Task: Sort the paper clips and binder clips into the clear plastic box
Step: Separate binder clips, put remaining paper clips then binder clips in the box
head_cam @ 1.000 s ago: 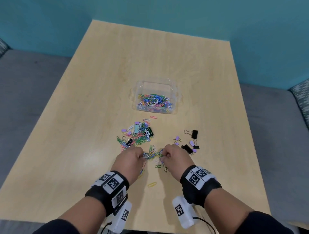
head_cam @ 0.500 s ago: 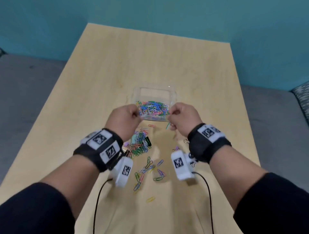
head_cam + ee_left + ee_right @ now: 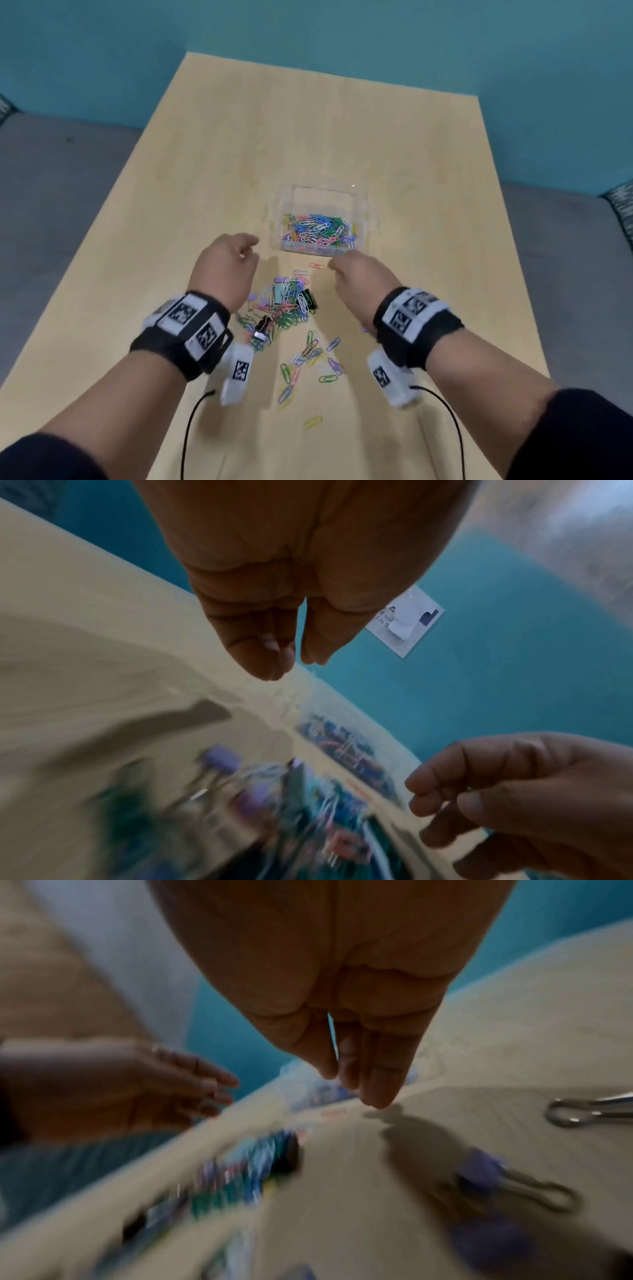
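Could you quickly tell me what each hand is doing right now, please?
Left hand: open, fingers relaxed, holding nothing.
Right hand: open, fingers loosely together, holding nothing visible.

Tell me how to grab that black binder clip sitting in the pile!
Probably pinch the black binder clip by its wide black body, coming straight down from above. It lies at the pile's right edge with bare table beside it, so the right hand has room there.
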A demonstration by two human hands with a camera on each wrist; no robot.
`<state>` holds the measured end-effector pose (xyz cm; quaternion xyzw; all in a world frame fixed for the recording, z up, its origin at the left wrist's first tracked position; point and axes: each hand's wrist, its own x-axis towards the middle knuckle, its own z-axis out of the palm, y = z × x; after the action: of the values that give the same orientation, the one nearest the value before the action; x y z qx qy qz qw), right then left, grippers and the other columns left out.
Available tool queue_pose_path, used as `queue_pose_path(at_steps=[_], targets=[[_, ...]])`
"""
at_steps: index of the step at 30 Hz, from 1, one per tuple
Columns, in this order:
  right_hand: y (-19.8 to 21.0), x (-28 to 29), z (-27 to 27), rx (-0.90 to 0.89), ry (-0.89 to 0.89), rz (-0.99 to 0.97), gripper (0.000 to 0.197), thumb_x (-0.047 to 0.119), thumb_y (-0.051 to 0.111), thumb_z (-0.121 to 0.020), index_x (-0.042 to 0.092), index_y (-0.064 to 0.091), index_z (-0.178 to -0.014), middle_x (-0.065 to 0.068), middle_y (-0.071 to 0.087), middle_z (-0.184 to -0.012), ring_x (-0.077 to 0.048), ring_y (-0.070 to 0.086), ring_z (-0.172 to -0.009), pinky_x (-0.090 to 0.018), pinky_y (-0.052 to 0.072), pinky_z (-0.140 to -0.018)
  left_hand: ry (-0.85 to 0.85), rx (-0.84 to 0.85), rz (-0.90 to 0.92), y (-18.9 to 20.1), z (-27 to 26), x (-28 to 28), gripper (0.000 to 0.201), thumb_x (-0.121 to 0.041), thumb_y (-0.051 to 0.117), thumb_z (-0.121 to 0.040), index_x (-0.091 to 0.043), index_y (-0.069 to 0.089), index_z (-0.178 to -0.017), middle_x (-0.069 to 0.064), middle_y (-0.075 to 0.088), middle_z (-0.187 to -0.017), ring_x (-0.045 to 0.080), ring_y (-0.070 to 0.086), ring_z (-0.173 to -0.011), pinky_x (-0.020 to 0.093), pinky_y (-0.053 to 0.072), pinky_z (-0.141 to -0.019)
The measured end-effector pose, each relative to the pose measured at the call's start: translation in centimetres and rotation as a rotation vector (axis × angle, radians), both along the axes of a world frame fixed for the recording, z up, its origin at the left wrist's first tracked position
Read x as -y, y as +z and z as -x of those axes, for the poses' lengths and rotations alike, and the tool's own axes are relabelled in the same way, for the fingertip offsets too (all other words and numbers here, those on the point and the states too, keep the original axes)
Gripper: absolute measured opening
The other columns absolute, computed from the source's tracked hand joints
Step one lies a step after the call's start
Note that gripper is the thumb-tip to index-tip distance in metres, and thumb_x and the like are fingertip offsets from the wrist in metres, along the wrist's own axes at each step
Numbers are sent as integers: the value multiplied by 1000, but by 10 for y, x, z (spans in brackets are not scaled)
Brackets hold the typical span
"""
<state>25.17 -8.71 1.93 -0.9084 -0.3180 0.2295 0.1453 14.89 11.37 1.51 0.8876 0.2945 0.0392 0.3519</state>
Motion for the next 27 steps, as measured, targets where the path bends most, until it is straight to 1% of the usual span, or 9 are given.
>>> queue_pose_path(at_steps=[2,5,6,8,10,14,19,23,27], targets=[[-9,0,17,54,238,115,41,1,40,-85,9,51,-123,-11,49,-127,-31,48,-116,-38,45,-89,11,-33,-12,-7,27,5,27,-17,55,-90,-18,65,-115,4,61,-109,16,57,-90,24,39,-83],[-23,-9,22,103,372,103,58,3,41,-87,8,28,-144,-9,28,-150,-28,24,-138,-44,40,-103,7,-36,-19,-19,59,15,25,-14,57,-89,-15,66,-112,6,59,-106,21,58,-95,22,37,-81],[-29,-15,21,123,409,104,58,8,42,-91,8,23,-146,-9,24,-152,-28,19,-141,-45,38,-106,-4,-34,-20,-21,67,19,25,-13,57,-88,-15,67,-112,5,58,-105,22,58,-96,23,37,-81],[-36,-26,22,135,480,175,59,34,35,-99,8,18,-148,-10,18,-156,-30,13,-144,-46,31,-111,-31,-26,-26,-22,81,27,26,-11,58,-87,-14,67,-111,4,57,-103,22,58,-96,25,38,-81],[-40,-31,24,99,495,256,71,56,20,-95,10,17,-149,-9,12,-158,-29,6,-146,-47,21,-115,-46,-24,-20,-22,93,32,27,-10,59,-86,-15,66,-111,2,56,-103,22,57,-95,28,41,-81],[-36,-13,30,85,426,305,72,58,17,-96,12,10,-151,-5,-1,-161,-24,-4,-147,-44,11,-118,-71,-38,-20,-21,110,33,26,-14,58,-87,-17,65,-112,0,56,-103,23,57,-95,34,45,-83],[-37,24,66,71,258,251,73,55,17,-96,7,10,-150,-13,4,-160,-28,-1,-147,-45,13,-118,-135,-23,-73,-18,128,41,26,-16,57,-88,-18,65,-112,0,56,-103,24,55,-96,33,44,-81],[-33,47,114,72,243,254,87,60,-1,-85,3,17,-148,-19,8,-158,-32,5,-146,-45,14,-118,-261,-39,-133,-14,139,61,31,-24,49,-84,-19,64,-110,-2,56,-104,23,54,-92,33,46,-78],[-29,61,149,116,317,128,73,50,22,-90,-1,42,-138,-22,39,-146,-36,36,-136,-45,31,-112,-419,-57,-190,-15,148,85,29,-26,44,-84,-20,61,-107,-2,55,-101,23,52,-85,35,48,-74]])
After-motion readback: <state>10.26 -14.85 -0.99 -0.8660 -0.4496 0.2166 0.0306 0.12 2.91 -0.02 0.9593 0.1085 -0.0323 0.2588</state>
